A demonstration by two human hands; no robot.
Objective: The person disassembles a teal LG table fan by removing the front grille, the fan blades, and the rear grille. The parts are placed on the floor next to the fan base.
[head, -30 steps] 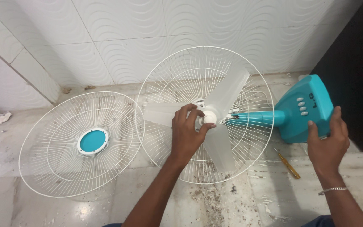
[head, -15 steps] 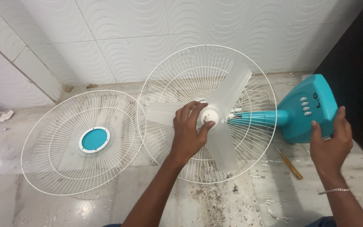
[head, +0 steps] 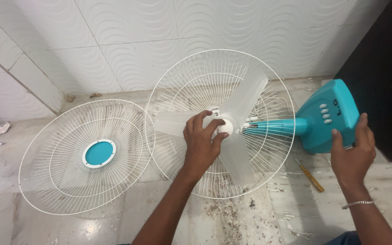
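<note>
A teal table fan lies on its side on the floor. My left hand (head: 201, 144) grips the white hub cap (head: 225, 127) at the centre of the translucent three-blade propeller (head: 243, 102), which sits in the white rear wire guard (head: 182, 81). My right hand (head: 351, 154) holds the lower edge of the teal fan base (head: 327, 115), which has a row of grey buttons. A teal neck (head: 275, 127) joins the base to the guard.
The detached white front guard (head: 60, 154) with a teal centre disc lies flat to the left. A yellow-handled screwdriver (head: 310, 175) lies on the dirty marble floor (head: 250, 218) under the base. White patterned wall tiles behind, a dark panel at right.
My left fingers have shifted slightly around the hub cap, as in a small twist. The right hand keeps its hold on the base; the view wobbled a little.
</note>
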